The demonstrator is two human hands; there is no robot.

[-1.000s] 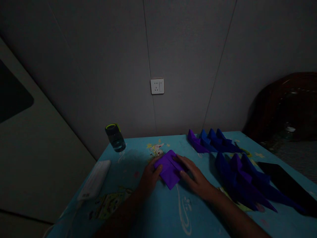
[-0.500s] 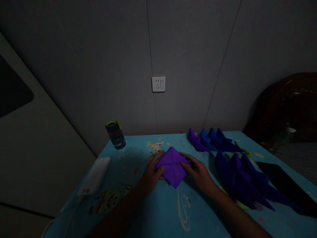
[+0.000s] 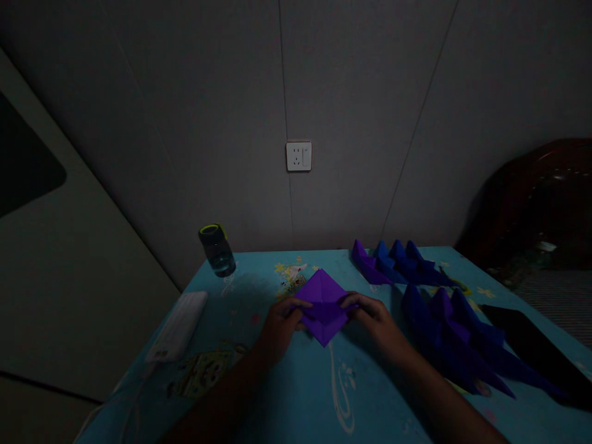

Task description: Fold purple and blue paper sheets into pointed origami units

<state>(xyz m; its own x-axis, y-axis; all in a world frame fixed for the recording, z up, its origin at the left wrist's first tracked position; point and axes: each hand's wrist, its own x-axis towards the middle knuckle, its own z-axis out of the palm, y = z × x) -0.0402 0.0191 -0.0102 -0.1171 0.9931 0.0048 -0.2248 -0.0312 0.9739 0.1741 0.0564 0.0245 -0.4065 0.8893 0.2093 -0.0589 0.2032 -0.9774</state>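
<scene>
A purple folded paper (image 3: 322, 302), diamond-shaped with a crease across its middle, is held just over the blue patterned tablecloth. My left hand (image 3: 283, 320) pinches its left corner, fingers on top and thumb at the edge. At the right corner, my right hand (image 3: 370, 314) grips the paper between thumb and fingers. To the right, blue and purple paper boats stand in two groups: a back row (image 3: 398, 264) and a nearer row (image 3: 456, 333).
A dark bottle (image 3: 217, 251) stands at the table's back left. Nearer lies a white power strip (image 3: 178, 327) with a cable. A black flat object (image 3: 531, 345) rests at the right, beyond the boats. A wall socket (image 3: 298, 156) is behind.
Both hands have shifted their fingers onto the paper's side corners. Its middle now bends open along the crosswise crease, where it lay flatter before.
</scene>
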